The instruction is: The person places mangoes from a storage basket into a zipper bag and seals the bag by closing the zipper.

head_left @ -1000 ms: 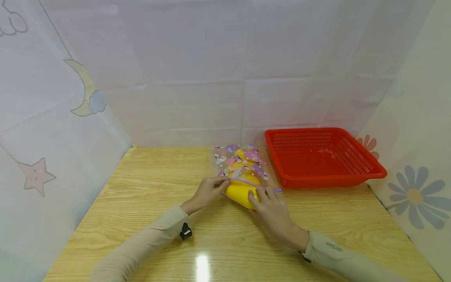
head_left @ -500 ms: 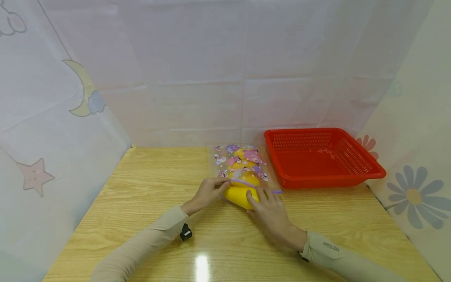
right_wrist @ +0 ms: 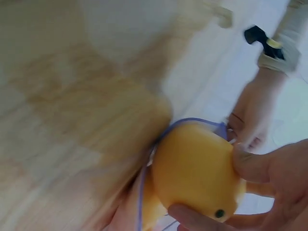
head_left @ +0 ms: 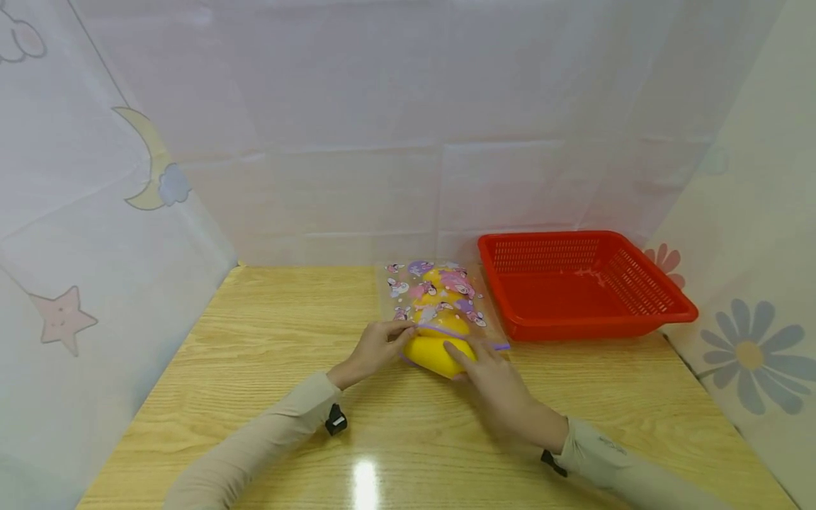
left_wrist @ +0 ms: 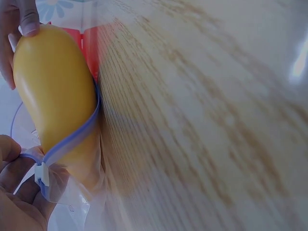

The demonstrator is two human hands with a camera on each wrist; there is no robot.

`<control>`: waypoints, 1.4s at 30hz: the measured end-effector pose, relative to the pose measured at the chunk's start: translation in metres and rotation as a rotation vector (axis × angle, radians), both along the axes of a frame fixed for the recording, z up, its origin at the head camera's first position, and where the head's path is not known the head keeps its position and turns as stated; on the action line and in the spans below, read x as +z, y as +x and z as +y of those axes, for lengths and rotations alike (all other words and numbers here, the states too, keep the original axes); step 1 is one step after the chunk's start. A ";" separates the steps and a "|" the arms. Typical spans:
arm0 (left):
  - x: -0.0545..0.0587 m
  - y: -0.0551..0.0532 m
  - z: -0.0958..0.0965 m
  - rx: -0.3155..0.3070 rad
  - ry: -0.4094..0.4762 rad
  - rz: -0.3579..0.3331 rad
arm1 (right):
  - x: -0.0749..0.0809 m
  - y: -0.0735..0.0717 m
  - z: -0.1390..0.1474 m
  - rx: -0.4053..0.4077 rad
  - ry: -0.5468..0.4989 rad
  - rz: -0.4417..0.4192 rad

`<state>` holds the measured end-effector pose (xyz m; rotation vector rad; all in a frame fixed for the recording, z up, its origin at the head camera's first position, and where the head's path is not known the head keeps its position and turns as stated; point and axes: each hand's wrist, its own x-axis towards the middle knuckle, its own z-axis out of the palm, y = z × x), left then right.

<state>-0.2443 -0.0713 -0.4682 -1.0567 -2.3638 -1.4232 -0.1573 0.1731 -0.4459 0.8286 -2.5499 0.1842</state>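
Observation:
A clear zip bag [head_left: 397, 290] with pink and purple prints lies on the table, several yellow fruits inside it. At its near, purple-edged mouth is a smooth yellow mango [head_left: 432, 354], part in and part out of the bag. My right hand [head_left: 503, 393] holds the outer end of this mango, thumb and fingers spread around it; a dark dot shows on that end in the right wrist view. With my left hand [head_left: 375, 348] I pinch the left corner of the bag's mouth, beside the white slider [left_wrist: 42, 174].
A red plastic basket [head_left: 593, 327] stands at the back right, close to the bag. Behind the wooden table [head_left: 287, 312] hangs a pale cloth backdrop [head_left: 344, 191], with printed cloth at both sides.
My right hand has shifted its fingers on the mango, the wrist moving slightly right and the thumb lying further along the fruit. The left hand and the bag stay about the same.

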 end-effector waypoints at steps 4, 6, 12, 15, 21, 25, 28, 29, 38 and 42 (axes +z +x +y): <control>0.001 0.000 0.000 0.001 0.000 -0.001 | 0.008 0.000 0.004 0.017 -0.061 -0.066; 0.000 0.000 0.000 0.000 0.000 -0.005 | 0.010 0.000 0.006 0.012 -0.092 -0.090; -0.001 -0.001 -0.001 0.001 -0.003 -0.024 | 0.010 0.001 0.005 -0.018 -0.134 -0.113; -0.002 -0.002 0.000 -0.005 0.006 -0.036 | 0.009 0.001 0.003 -0.034 -0.098 -0.084; -0.002 -0.001 0.000 -0.020 0.023 -0.028 | 0.006 -0.002 0.000 -0.064 -0.057 -0.047; 0.000 0.000 0.000 -0.025 0.033 -0.012 | 0.004 -0.004 -0.001 -0.063 -0.054 -0.036; 0.000 0.000 0.000 -0.015 0.031 -0.005 | 0.001 -0.007 -0.001 -0.060 -0.046 -0.036; 0.000 0.000 0.000 -0.011 0.030 -0.004 | 0.001 -0.007 -0.001 -0.058 -0.040 -0.034; -0.001 0.000 0.000 0.005 0.023 -0.010 | 0.003 -0.008 0.005 0.031 -0.053 -0.053; -0.001 0.000 0.000 0.000 0.025 -0.001 | 0.004 -0.010 0.004 0.029 -0.069 -0.062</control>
